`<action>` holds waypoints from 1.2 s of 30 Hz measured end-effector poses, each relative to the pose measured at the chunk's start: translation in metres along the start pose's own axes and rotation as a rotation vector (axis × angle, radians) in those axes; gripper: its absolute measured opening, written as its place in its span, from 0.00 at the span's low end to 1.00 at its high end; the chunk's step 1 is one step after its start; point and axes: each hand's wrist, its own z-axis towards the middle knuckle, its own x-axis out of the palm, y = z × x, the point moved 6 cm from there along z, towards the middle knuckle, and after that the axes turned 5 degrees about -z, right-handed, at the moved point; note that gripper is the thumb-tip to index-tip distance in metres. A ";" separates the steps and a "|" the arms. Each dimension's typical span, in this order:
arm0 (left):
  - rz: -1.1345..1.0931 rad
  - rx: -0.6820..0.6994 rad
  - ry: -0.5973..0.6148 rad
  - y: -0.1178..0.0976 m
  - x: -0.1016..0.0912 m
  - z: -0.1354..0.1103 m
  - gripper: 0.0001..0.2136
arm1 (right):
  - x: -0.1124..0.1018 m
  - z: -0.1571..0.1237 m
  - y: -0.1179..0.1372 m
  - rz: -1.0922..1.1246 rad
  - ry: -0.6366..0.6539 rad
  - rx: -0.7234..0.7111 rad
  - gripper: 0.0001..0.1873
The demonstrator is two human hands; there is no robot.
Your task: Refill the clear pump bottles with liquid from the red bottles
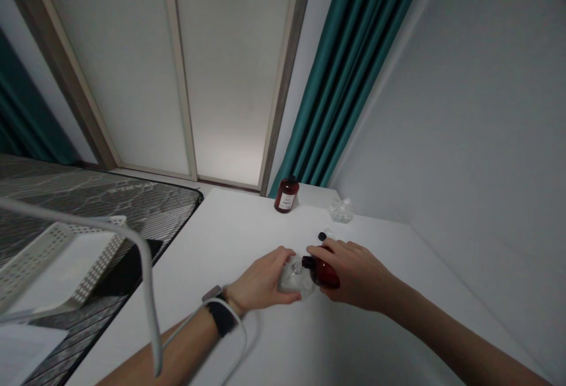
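Note:
My left hand [265, 280] is closed around the side of a clear, see-through bottle [295, 277] on the white table. In my right hand [354, 271] is a dark red-brown bottle [326, 274], tipped on its side. Its black neck points left, right by the top of the clear bottle; whether the two touch I cannot tell. Just behind my right fingers shows a small black cap [322, 236] with something clear beside it. Farther back, a red-brown bottle [286, 195] with a white label and dark top stands upright.
A clear, lumpy object [341, 210] lies near the back of the white table [212, 238]. On the left are a white perforated basket [62, 268] and a pale curved bar [144, 256] close to the camera. A thin white cable [241, 330] passes over my left wrist. A wall borders the right.

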 end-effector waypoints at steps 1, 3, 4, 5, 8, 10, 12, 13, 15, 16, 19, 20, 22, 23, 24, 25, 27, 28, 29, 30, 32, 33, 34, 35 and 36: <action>-0.002 0.001 -0.001 0.000 0.000 0.000 0.30 | 0.000 0.000 0.000 0.002 0.000 -0.001 0.33; -0.005 0.000 0.003 0.000 0.000 0.000 0.30 | 0.001 0.000 -0.001 0.008 0.000 -0.003 0.33; -0.004 -0.002 0.004 0.000 0.000 0.000 0.30 | 0.001 0.000 -0.001 0.009 0.000 -0.003 0.32; -0.003 -0.003 0.005 0.000 0.000 0.000 0.31 | 0.002 0.000 -0.001 0.011 0.000 -0.002 0.32; 0.006 -0.003 0.007 0.000 -0.001 0.001 0.30 | 0.002 0.001 -0.001 0.010 0.004 0.002 0.32; 0.007 -0.004 0.007 -0.001 -0.001 0.001 0.30 | 0.002 0.001 0.000 0.008 0.006 0.002 0.32; 0.004 -0.007 0.006 -0.001 -0.001 0.001 0.30 | 0.001 0.001 0.000 0.005 0.006 0.002 0.32; 0.004 -0.008 0.005 -0.001 0.000 0.001 0.30 | 0.001 0.001 0.000 0.004 0.005 0.000 0.32; 0.008 -0.008 0.006 -0.001 0.000 0.001 0.30 | 0.001 0.000 0.000 0.002 -0.007 -0.007 0.32; 0.012 -0.007 0.006 0.000 0.000 0.001 0.30 | 0.001 0.000 0.000 0.000 -0.014 -0.011 0.32; 0.024 -0.010 0.008 0.000 0.000 0.001 0.31 | 0.000 0.000 -0.001 -0.004 -0.025 -0.012 0.32; 0.027 -0.012 0.011 0.000 0.000 0.001 0.31 | 0.000 0.000 -0.001 -0.006 -0.022 -0.009 0.32; 0.029 -0.013 0.016 0.000 0.000 0.001 0.31 | 0.000 0.001 -0.001 -0.005 -0.013 -0.003 0.32; 0.026 -0.011 0.018 -0.001 0.000 0.001 0.31 | 0.000 0.001 -0.001 -0.004 -0.009 -0.002 0.32; 0.022 -0.009 0.018 -0.001 0.000 0.001 0.31 | 0.000 0.001 -0.001 -0.004 -0.005 -0.001 0.32; 0.017 -0.008 0.015 -0.001 0.000 0.000 0.31 | 0.000 0.001 0.000 -0.005 -0.002 0.001 0.32; 0.009 -0.007 0.008 -0.001 -0.001 0.000 0.30 | 0.000 0.000 0.000 -0.009 0.002 0.003 0.31; 0.007 -0.007 0.004 -0.001 -0.001 0.000 0.30 | -0.001 0.000 0.000 -0.011 0.003 0.003 0.31; 0.007 -0.006 0.003 -0.001 -0.001 0.000 0.30 | -0.001 0.000 0.000 -0.012 0.002 0.003 0.31; 0.008 -0.006 0.003 -0.001 -0.001 0.000 0.31 | -0.001 0.000 0.000 -0.013 0.001 0.003 0.32; 0.013 -0.002 0.006 -0.001 -0.001 0.000 0.31 | -0.001 0.000 0.000 -0.013 0.000 0.001 0.32; 0.016 0.000 0.008 -0.001 -0.001 0.000 0.31 | -0.001 0.000 0.000 -0.013 -0.001 0.001 0.32; 0.019 0.002 0.010 -0.001 -0.001 0.000 0.31 | -0.001 0.000 0.000 -0.011 -0.001 0.002 0.32; 0.022 0.004 0.012 -0.001 -0.001 0.000 0.31 | -0.001 0.000 0.000 -0.010 -0.001 0.004 0.32; 0.023 0.004 0.012 -0.001 0.000 0.000 0.31 | -0.001 0.001 -0.001 -0.009 0.001 0.006 0.32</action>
